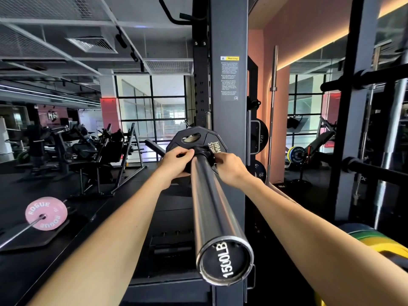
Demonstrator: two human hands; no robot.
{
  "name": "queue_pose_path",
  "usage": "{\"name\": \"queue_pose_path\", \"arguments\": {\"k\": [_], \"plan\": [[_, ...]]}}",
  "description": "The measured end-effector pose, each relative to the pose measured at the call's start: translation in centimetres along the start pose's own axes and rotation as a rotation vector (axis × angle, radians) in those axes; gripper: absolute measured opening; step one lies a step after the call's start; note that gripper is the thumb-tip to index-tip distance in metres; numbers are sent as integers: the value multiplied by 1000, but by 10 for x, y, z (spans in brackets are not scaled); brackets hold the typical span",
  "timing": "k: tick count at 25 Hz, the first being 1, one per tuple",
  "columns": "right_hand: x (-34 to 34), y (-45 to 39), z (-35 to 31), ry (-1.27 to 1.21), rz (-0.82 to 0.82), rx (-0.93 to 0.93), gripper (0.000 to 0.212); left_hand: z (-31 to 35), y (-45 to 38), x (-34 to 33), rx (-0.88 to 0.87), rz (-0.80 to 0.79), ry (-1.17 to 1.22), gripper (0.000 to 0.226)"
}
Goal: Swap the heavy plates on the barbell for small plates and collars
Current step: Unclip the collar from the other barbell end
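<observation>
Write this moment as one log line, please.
step: fitting collar | left hand: grips collar | right hand: grips collar | small black plate: on barbell sleeve

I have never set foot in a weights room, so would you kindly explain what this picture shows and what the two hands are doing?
The picture comes from a camera worn on the person's head, looking down their own arms. The long shiny steel barbell sleeve points straight at the camera; its round end cap reads 1500LB. Far along it sits a small black angular weight plate with white lettering, and against that plate a black collar, a clamp that stops plates from sliding off. The left hand and the right hand both curl round the collar, one from each side. The bar rests in a tall dark steel rack upright. On the floor to the left, a pink round plate marked ROGUE sits on another bar.
</observation>
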State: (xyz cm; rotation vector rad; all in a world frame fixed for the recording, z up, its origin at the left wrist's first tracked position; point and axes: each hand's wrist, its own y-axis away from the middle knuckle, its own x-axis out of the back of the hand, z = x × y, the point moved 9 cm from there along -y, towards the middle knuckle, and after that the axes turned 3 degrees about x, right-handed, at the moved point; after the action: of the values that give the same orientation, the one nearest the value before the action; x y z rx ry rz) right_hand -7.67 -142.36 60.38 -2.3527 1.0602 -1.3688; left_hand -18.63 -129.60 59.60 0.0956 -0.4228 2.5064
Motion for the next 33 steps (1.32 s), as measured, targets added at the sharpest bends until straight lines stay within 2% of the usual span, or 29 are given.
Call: {"name": "queue_pose_path", "arguments": {"k": [3,7,9,11,15,18,21,27,31,33], "plan": [[3,-5,4,-43,-1,-65,26,3,1,1,19,-28,5,24],[13,-20,-4,-76,37,-169,53,5,0,-3,30,-57,-53,28],[4,-29,-7,-62,-16,-224,61,7,-2,-4,29,-60,-119,37],[-6,-37,-5,-31,-73,-275,64,10,-4,-5,48,-74,-194,42],[-12,-48,5,-42,-45,-341,67,7,-3,-17,172,-163,-260,52],[-10,-56,0,21,-51,-280,57,6,-3,-23,186,-111,-171,51],[-14,-62,0,91,-114,-219,50,5,-6,-24,168,-48,-77,37],[1,-60,-8,59,-24,-180,30,0,-9,-24,179,-5,71,29],[9,-57,13,-157,110,-249,28,-11,-1,-27,191,62,253,19],[13,-59,14,-183,108,-260,32,-8,-1,-34,170,29,257,26]]}}
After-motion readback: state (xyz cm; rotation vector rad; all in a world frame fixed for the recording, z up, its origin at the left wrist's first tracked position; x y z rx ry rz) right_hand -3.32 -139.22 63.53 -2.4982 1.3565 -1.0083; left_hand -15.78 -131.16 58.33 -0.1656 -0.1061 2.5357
